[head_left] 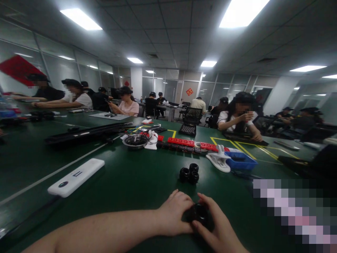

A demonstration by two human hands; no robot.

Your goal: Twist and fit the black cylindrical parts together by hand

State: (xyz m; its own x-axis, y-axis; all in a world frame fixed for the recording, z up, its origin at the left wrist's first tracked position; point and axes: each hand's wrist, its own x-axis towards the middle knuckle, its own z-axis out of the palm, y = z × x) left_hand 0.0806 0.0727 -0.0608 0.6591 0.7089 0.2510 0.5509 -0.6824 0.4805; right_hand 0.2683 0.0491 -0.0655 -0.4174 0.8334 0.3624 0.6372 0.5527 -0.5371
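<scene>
Green felt-like tabletop [131, 182], marked with white and yellow lines, is filling most of the view and carrying everything in reach. Other people are sitting along its far edges, each bent over their own work, well apart from the person wearing the camera. A long black rail-like bar [84, 134] is lying toward the far left, and a row of red and black power strips [189, 144] is running across the middle, with a shallow blue plastic tray [240, 162] and a white plastic clip-shaped piece [218, 162] just beside its right end. A flat white oblong device [76, 176] is lying nearer on the left; its dark marking is too small to read, and no brand or writing is legible anywhere on the tabletop. Three small black ring-shaped parts [189, 173] are sitting clustered together, untouched, just beyond the hands. The left hand [175, 214] and the right hand [218, 228] are both closing around one more small black round part [198, 213] at the near edge, fingers curled about it from either side. Judging by this, one piece is being worked while the three others are waiting.
</scene>
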